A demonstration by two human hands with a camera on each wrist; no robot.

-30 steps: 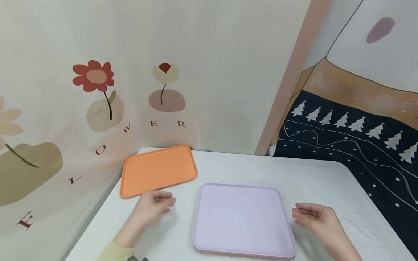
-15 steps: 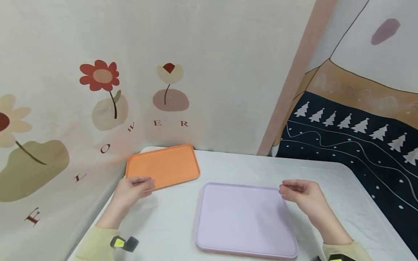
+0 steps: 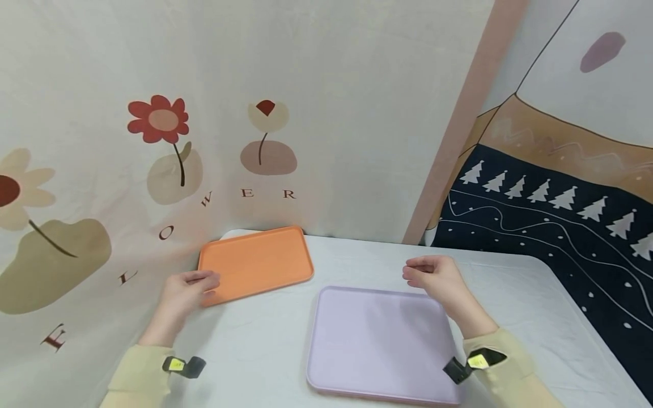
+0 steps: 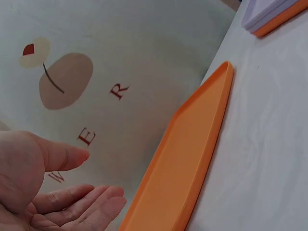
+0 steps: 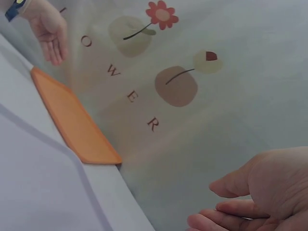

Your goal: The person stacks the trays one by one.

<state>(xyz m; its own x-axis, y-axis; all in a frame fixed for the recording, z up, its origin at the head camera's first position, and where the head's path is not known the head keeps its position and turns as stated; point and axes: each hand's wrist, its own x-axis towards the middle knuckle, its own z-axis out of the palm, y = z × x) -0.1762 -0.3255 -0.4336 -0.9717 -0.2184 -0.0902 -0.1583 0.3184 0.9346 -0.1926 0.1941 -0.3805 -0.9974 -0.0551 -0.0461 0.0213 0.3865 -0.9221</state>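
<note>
An orange tray lies at the table's back left. My left hand hangs in the air by its near left corner, fingers relaxed and holding nothing. In the left wrist view the thumb stands apart from the fingers, and the tray shows beside them. Front and centre is a lavender tray. Over its far right edge hovers my right hand, also holding nothing, its shadow falling on the tray. An orange rim shows directly beneath the lavender tray in the left wrist view.
A white cloth covers the table. Behind it hangs a pale curtain with printed flowers and letters, close to the orange tray. A dark cloth with printed white trees borders the right side.
My left hand has moved left and farther back, to the orange tray's corner. My right hand has risen and moved left, from beside the lavender tray to above its far edge.
</note>
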